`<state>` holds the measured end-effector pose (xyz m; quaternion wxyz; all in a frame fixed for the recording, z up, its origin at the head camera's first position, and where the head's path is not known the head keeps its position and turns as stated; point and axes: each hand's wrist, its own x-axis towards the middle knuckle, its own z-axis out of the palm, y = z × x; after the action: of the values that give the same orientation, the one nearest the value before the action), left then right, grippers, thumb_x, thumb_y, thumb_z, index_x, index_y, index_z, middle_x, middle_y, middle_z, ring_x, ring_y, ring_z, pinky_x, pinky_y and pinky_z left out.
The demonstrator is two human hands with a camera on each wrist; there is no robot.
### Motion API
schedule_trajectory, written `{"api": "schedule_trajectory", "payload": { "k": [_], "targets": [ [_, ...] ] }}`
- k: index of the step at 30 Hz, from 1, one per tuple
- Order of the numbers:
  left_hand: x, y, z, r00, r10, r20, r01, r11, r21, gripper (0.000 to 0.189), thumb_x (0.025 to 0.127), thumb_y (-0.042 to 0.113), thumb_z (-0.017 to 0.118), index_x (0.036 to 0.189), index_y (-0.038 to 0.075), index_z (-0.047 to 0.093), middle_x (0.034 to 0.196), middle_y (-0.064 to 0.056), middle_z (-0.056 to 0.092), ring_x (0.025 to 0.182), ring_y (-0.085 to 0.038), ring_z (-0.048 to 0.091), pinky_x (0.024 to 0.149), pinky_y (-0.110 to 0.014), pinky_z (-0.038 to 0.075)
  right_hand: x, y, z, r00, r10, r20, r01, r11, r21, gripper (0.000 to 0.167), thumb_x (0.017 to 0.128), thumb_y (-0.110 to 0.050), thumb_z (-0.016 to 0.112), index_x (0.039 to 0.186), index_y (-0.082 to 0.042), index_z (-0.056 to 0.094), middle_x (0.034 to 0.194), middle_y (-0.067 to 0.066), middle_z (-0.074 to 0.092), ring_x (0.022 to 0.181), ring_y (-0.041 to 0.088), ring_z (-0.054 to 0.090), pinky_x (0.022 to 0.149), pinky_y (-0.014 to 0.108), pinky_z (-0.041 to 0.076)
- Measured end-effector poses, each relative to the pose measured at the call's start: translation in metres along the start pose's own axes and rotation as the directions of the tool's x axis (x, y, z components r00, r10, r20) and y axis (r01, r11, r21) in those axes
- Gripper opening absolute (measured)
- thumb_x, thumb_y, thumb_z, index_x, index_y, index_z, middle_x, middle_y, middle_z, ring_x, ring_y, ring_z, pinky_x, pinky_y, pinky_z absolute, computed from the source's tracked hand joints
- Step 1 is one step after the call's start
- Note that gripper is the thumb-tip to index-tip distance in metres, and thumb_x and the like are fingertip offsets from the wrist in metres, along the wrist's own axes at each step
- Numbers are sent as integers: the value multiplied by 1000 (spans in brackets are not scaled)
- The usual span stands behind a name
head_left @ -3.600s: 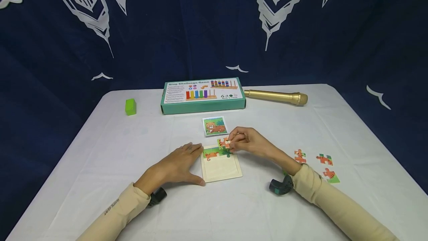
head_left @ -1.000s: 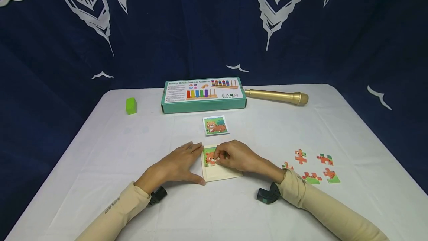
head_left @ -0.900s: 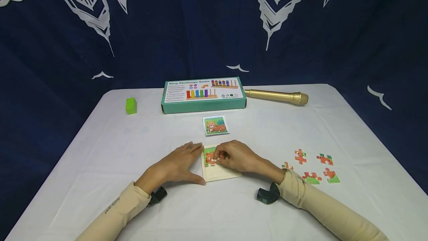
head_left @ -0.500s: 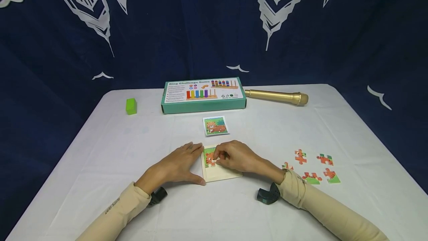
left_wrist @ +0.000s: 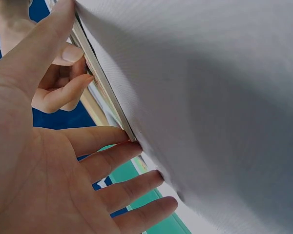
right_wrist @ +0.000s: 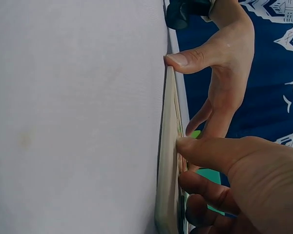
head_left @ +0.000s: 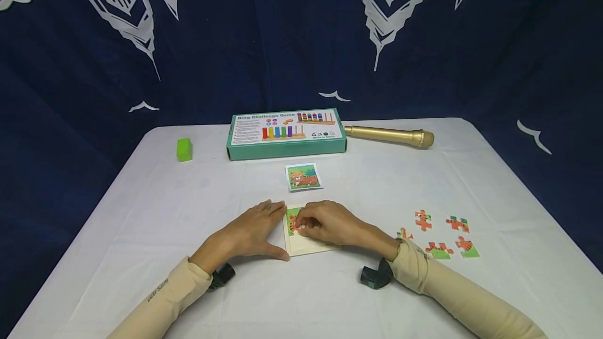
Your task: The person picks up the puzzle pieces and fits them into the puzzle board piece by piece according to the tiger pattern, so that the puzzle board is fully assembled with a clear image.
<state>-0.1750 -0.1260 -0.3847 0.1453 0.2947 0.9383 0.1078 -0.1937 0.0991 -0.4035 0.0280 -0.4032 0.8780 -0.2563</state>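
Note:
The left hand (head_left: 252,230) lies along the left side of a pale puzzle board (head_left: 308,246), its thumb and fingers spread and touching the edge. In the left wrist view the palm (left_wrist: 44,180) shows with straight fingers. Over the board, the right hand (head_left: 332,222) has its fingers curled down, thumb and index finger pinching an orange tiger puzzle piece (head_left: 293,222) at the upper left of the board. The hand covers most of the board's upper right. In the right wrist view the thumb (right_wrist: 200,148) sits right at the board's top surface.
Several loose tiger pieces, among them one jigsaw piece (head_left: 457,224), lie to the right, partly behind the right sleeve. A tiger picture card (head_left: 303,177) lies beyond the board. Farther back are a green game box (head_left: 287,135), a gold microphone (head_left: 388,136) and a green block (head_left: 184,149).
The right hand has brought a tiger piece from the board's upper right edge to its left part. In the last half second its fingertips shifted slightly left. The left hand has stayed put.

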Motion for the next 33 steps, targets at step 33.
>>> {"api": "schedule_trajectory", "payload": {
  "k": [33],
  "targets": [
    [-1, 2, 0, 1000, -13, 0, 13, 1000, -6, 108, 69, 63, 75, 149, 4, 33, 155, -8, 30, 143, -35, 22, 115, -48, 23, -46, 26, -48, 992, 103, -74, -82, 965, 251, 18, 89, -9, 68, 107, -9, 71, 94, -3, 69, 80, 10, 58, 69, 26, 52]
  ]
}}
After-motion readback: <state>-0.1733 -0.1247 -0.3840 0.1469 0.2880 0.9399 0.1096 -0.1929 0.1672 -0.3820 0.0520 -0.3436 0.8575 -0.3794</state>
